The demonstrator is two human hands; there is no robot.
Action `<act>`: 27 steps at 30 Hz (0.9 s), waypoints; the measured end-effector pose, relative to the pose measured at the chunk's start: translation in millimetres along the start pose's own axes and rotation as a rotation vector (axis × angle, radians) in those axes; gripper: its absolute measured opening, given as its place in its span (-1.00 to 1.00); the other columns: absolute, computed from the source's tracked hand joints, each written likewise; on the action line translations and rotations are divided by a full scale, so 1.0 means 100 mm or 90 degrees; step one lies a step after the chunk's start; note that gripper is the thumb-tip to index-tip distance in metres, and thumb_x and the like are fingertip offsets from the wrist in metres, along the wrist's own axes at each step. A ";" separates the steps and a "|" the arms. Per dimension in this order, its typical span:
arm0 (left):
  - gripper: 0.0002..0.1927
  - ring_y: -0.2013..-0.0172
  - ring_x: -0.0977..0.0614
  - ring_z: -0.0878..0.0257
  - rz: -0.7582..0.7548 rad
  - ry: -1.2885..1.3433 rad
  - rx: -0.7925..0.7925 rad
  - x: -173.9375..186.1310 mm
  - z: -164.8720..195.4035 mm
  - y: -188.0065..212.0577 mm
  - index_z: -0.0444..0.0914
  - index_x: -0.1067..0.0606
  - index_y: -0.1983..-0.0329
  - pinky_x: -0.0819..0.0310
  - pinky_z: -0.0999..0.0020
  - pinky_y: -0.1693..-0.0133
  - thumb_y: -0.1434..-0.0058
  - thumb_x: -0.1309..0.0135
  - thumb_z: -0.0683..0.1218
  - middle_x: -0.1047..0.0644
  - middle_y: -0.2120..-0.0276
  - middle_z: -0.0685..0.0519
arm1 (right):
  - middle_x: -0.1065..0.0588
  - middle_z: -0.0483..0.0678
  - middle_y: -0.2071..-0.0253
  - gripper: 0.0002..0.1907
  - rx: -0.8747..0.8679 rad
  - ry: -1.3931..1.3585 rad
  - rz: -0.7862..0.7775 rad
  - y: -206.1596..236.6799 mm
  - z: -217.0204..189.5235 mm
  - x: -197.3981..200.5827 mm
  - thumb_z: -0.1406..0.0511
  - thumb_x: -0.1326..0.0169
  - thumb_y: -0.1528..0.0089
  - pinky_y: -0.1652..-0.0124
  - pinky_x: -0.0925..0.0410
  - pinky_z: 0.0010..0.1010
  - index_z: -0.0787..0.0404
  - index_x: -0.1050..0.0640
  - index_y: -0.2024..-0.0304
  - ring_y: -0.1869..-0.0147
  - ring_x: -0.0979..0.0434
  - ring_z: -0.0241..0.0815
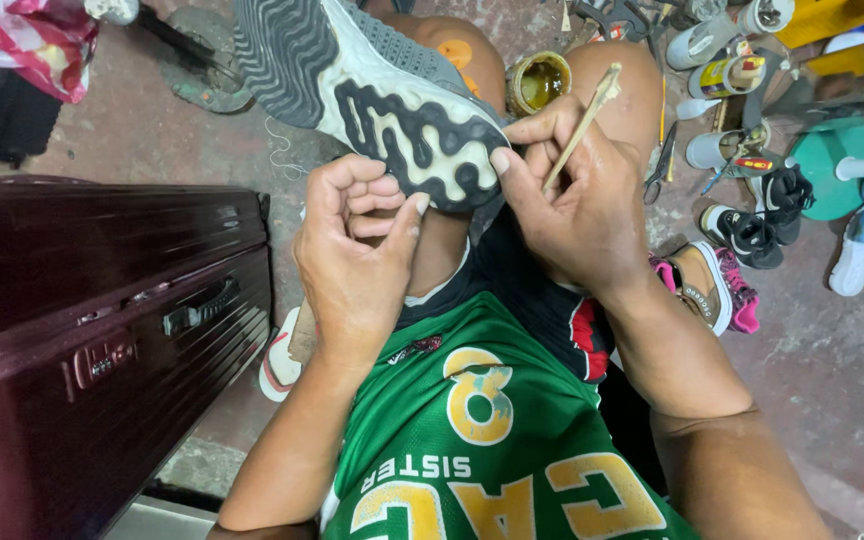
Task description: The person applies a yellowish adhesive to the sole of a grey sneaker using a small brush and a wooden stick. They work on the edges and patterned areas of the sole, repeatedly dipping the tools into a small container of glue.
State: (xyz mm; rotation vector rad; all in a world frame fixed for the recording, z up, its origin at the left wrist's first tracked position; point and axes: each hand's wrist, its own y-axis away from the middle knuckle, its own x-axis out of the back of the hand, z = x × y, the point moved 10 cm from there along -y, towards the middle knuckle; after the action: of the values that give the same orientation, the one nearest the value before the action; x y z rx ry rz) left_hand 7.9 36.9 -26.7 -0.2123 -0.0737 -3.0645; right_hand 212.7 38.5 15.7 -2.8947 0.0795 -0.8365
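Grey-and-white sneaker (372,90) rests sole-up on the knees; left hand (357,250) pinches its heel edge, right hand (577,205) grips a wooden stick (582,125) near the glue tin (538,82).

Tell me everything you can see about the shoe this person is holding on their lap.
The shoe is a sports shoe lying sole-up across the person's knees, one end toward their body. Its sole looks like rubber, white with black wavy tread patches and a finer grey ribbed section at the far end. A grey knit-looking upper shows along the right edge. The left hand presses its thumb against the near end of the sole, and the right hand pinches the same end while holding a thin wooden stick.
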 end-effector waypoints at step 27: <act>-0.81 0.20 -0.58 0.07 -0.190 -0.444 -0.627 -0.36 1.21 -0.29 -0.32 -0.56 0.15 -0.50 0.25 0.24 -0.21 -0.32 -0.21 -0.55 0.14 0.01 | -0.51 -0.01 0.17 -0.58 0.281 0.251 -0.038 -0.08 -0.39 0.20 0.28 -0.23 -0.39 0.16 -0.40 -0.30 0.18 -0.46 -0.26 0.17 -0.55 -0.11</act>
State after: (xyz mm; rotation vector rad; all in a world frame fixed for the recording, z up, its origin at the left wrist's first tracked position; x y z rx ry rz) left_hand 57.8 74.2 87.2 -1.3745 1.4629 -2.7999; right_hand 208.7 40.9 60.4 -2.3061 -0.1370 -1.2436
